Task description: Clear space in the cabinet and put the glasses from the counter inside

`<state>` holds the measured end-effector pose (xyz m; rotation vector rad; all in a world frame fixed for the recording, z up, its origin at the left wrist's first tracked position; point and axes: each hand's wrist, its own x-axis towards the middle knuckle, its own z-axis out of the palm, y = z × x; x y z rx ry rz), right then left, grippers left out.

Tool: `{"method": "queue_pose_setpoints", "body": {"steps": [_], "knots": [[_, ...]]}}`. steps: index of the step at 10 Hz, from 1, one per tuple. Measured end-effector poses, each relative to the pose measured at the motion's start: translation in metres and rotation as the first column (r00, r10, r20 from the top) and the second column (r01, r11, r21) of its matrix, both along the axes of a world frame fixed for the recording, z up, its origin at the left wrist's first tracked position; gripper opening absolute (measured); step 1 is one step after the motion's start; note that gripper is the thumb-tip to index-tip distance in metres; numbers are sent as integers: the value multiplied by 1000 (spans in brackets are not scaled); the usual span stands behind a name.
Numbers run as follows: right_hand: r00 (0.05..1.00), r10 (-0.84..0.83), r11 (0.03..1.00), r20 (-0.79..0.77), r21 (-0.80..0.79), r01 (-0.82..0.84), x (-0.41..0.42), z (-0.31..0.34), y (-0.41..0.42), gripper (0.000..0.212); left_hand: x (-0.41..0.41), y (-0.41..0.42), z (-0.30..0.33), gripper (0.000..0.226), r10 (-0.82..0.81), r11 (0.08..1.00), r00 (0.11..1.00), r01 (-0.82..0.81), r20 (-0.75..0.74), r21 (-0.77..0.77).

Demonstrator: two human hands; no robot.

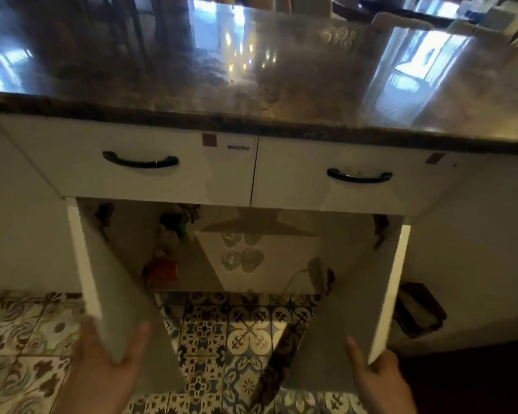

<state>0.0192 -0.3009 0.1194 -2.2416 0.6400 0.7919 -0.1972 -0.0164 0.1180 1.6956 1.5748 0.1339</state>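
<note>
Head view: the left hand (108,363) grips the lower corner of the open left door (114,294), fingers wrapped on its edge. Patterned floor tiles (245,330) show below. Inside the cabinet (281,264), clear glasses (242,259) stand mid-shelf. The right hand (377,375) clasps the open right door (356,294). Above, the glossy dark counter (251,70) reflects windows.

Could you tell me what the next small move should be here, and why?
Probably swing both doors shut. The left hand grips the left door and the right hand the right door, both open. Several glasses already stand inside the cabinet, and the visible counter seems bare of glasses, though blur hides detail.
</note>
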Motion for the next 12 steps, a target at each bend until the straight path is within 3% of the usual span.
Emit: {"method": "queue_pose_setpoints", "body": {"steps": [2, 3, 4, 5, 8, 10, 11, 12], "knots": [[999, -3, 920, -54, 391, 24, 17, -15, 92, 66, 98, -3, -13, 78, 65, 957, 923, 50, 380, -284], [1000, 10, 843, -21, 538, 3, 35, -17, 128, 47, 141, 10, -13, 64, 25, 937, 892, 136, 452, -321], [999, 39, 786, 10, 617, -37, 64, -16, 161, 35, 176, 31, -15, 44, -24, 954, 849, 177, 528, -242], [996, 69, 743, 49, 664, -84, 91, -21, 186, 22, 198, 44, -25, 43, -65, 947, 830, 226, 553, -227], [996, 64, 732, 69, 675, -94, 123, -31, 219, 14, 219, 70, -31, 42, -110, 935, 812, 279, 573, -217], [986, 127, 713, 111, 681, -169, 124, -30, 223, 8, 224, 67, -37, 78, -198, 909, 825, 356, 529, -217], [974, 195, 697, 118, 681, -222, 122, -34, 202, 23, 209, 70, -35, 72, -203, 911, 837, 352, 509, -215], [928, 311, 770, 206, 518, -373, 108, -22, 169, 53, 184, 64, -25, 63, -276, 918, 884, 359, 377, -169]]}}
